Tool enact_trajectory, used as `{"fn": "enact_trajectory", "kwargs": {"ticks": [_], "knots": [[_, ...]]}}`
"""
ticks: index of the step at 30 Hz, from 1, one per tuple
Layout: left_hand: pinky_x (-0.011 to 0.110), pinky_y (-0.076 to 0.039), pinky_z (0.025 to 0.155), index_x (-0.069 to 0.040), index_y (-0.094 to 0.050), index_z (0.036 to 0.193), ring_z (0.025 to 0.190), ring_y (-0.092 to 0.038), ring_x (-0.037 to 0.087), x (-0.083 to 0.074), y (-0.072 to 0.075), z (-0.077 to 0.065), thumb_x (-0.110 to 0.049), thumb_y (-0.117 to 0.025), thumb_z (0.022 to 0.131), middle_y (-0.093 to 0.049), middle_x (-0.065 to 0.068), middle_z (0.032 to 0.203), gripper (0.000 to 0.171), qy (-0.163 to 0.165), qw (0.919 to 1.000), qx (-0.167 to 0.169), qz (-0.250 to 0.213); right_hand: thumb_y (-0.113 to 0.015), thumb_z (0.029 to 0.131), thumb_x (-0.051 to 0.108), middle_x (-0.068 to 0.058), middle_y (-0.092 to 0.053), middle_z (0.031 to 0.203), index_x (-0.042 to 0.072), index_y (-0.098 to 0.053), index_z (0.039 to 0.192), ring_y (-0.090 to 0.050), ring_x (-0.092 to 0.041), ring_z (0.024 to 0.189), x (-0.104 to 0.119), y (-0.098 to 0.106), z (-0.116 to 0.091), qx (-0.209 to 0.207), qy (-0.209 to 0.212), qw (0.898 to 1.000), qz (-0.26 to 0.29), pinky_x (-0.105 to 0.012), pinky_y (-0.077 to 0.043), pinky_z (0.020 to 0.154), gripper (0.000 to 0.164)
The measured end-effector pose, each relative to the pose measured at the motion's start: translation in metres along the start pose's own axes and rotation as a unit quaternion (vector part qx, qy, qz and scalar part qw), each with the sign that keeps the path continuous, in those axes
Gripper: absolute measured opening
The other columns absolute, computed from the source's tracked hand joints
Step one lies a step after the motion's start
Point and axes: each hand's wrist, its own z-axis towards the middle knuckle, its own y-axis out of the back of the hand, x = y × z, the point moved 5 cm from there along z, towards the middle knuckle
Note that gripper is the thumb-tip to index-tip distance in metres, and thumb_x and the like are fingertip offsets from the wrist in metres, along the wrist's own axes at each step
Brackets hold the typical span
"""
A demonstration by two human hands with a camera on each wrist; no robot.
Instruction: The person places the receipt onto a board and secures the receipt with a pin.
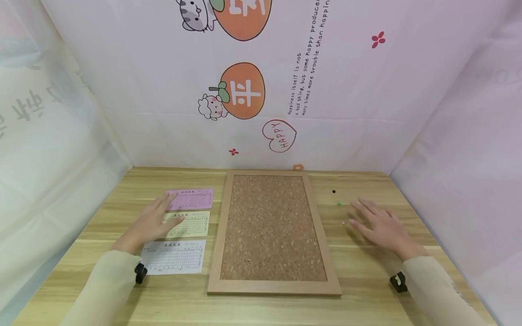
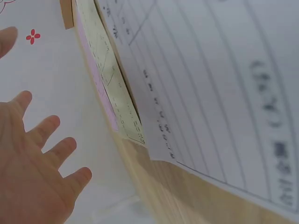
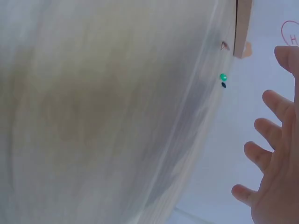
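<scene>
My left hand point(image 1: 151, 224) is over the pink slip point(image 1: 191, 199) and the yellow slip point(image 1: 191, 224), fingers spread and holding nothing. Below them lies a white printed slip point(image 1: 175, 258), seen large in the left wrist view. To the right of the slips lies a wood-framed cork board point(image 1: 273, 226). My right hand point(image 1: 381, 228) is beside three tiny tack-like pieces, black point(image 1: 334, 191), green point(image 1: 339, 204) and pale pink point(image 1: 343, 222). Its fingers are spread and grip nothing. In the right wrist view, the green piece point(image 3: 223, 77) appears beyond the fingertips.
All of it lies on a wood-grain table point(image 1: 265, 312). A white printed cloth point(image 1: 342, 136) hangs behind the table's far edge, and pale sheets flank both sides. Each wrist wears a black band, the left point(image 1: 140, 273) and the right point(image 1: 398, 282).
</scene>
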Motion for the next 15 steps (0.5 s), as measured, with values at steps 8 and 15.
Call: {"fn": "enact_trajectory", "kwargs": {"ticks": [8, 15], "knots": [[0.077, -0.02, 0.102, -0.003, -0.022, 0.158, 0.139, -0.021, 0.057, -0.003, 0.005, 0.007, -0.032, -0.061, 0.099, -0.02, 0.033, 0.157, 0.077, -0.011, 0.9993, -0.025, -0.025, -0.056, 0.101, 0.045, -0.019, -0.032, 0.158, 0.016, -0.041, 0.154, -0.034, -0.049, 0.137, 0.014, 0.0, 0.004, -0.009, 0.023, 1.0, 0.018, -0.075, -0.019, 0.103, 0.063], [0.075, -0.021, 0.104, 0.0, -0.027, 0.156, 0.138, -0.025, 0.056, -0.003, 0.008, 0.009, -0.025, -0.063, 0.098, -0.025, 0.033, 0.155, 0.072, -0.011, 0.9984, -0.034, -0.043, -0.059, 0.1, 0.042, -0.018, -0.037, 0.156, 0.013, -0.046, 0.15, -0.038, -0.049, 0.135, 0.028, 0.004, 0.006, -0.021, 0.045, 0.998, 0.026, -0.076, -0.022, 0.102, 0.059]]}}
